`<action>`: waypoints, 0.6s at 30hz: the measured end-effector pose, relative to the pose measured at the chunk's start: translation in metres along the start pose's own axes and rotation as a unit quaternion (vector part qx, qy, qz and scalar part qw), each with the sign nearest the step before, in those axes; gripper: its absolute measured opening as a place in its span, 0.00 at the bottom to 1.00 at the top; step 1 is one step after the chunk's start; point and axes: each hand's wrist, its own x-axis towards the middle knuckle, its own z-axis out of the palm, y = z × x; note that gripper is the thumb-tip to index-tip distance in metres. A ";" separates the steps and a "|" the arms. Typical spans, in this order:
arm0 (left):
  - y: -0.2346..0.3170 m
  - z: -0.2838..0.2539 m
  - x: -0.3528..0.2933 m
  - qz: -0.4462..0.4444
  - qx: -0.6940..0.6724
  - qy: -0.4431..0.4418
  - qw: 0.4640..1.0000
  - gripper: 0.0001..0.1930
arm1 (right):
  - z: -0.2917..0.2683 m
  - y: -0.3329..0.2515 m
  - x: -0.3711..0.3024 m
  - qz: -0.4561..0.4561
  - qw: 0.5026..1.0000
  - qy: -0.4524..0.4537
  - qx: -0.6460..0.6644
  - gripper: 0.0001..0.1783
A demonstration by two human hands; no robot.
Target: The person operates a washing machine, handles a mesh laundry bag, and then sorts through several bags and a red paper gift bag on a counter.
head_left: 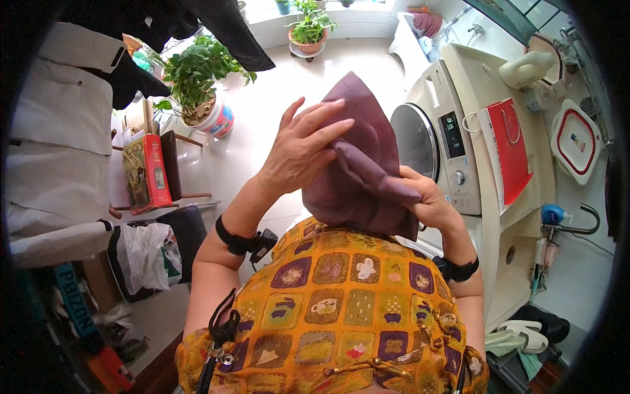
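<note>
A dark purple cloth (357, 174) is held up in front of my chest, its upper end rising to a rounded point and a thick fold running across its middle. My right hand (430, 200) is closed around the gathered end of that fold at the cloth's right side. Against the left side lies my left hand (305, 144), fingers stretched out and spread over the fabric. The left thumb is near the start of the fold. What lies behind the cloth is hidden.
To the right stand a front-loading washing machine (449, 138) and a beige counter (489, 197) with a red paper bag (510, 151). At the left are a potted plant (197, 82), a red box (156, 172) and hanging clothes (59, 131). Another potted plant (308, 33) sits ahead.
</note>
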 end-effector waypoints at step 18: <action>0.032 0.123 -0.061 -0.297 -0.769 -0.315 0.470 0.17 | 0.028 0.045 0.025 -0.073 0.873 0.258 -0.408 0.13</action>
